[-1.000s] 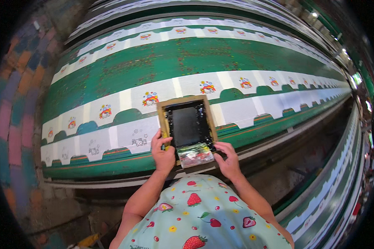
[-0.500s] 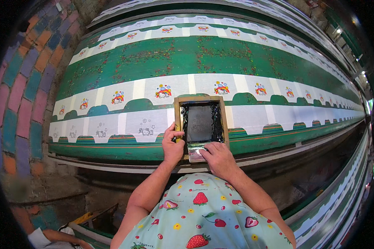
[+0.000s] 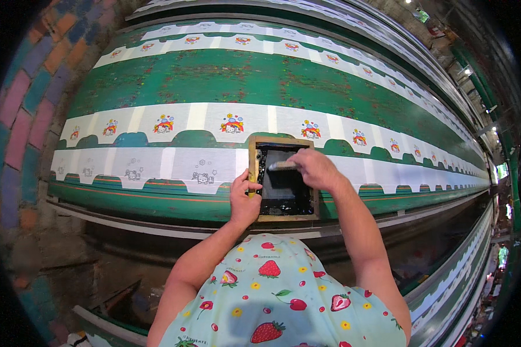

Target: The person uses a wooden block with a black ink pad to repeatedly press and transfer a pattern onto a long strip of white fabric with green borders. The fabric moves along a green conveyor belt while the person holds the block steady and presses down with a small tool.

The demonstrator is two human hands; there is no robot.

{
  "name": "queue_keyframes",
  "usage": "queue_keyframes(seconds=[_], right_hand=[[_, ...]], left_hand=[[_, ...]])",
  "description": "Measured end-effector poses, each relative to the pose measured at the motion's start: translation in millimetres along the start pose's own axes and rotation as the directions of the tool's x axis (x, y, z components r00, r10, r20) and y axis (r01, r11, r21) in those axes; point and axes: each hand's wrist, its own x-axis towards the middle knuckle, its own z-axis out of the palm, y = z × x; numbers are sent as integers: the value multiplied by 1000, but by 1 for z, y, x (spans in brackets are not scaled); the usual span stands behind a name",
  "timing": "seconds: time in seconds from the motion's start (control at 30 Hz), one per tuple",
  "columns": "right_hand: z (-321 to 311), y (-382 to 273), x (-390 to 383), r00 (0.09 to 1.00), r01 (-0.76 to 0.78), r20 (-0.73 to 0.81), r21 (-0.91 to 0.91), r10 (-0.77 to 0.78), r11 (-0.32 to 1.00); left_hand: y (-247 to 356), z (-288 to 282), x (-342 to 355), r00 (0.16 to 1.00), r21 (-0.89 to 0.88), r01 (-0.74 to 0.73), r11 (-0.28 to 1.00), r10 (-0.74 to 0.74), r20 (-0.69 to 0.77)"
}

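Right grip (image 3: 317, 168): a bare hand, closed on one end of a flat, pale-edged squeegee (image 3: 281, 165), which extends leftward from the fingers over the far half of the mesh (image 3: 275, 188)

Left grip (image 3: 245, 199): a bare hand, nearer the body, fingers bent against the left rail of the wooden frame (image 3: 286, 218); whether it closes round the rail cannot be told

Between and below the grips: the frame, flat on the green tabletop (image 3: 173, 75), dark wet ink round the mesh

Left of the left grip: white pieces, one bearing an outline motif (image 3: 203, 178); beyond both grips, a row with coloured motifs (image 3: 231, 125)

Step in hand, by judgement: an inking stroke over the mesh; the next move calls for even pressure on the squeegee and a frame kept still

Hard to make out: right fingertips, blade contact, and the piece under the frame, hidden; far rows, too small to read
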Motion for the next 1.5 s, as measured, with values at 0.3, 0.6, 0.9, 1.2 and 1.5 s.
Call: queue_keyframes(seconds=[0.3,0.6,0.9,1.2,1.5], right_hand=[[21,6,25,986,-49,-162,-19,46,999],[50,-64,-59,980,14,-197,-47,-23,999],[60,-89,-102,987,7,-161,39,0,999],[72,-40,-179,814,-202,-429,421,391,884],[62,58,-267,698,-210,-460,601,549,771]], left_hand=[[5,-2,-1,1000,19,-17,1000,16,15],[6,-4,-2,998,-6,-46,999,46,-39],[10,-7,1,991,193,-126,973,116,65],[31,4,-1,994,99,-97,990,92,57],[60,143,-31,978,95,-209,973,207,34]])
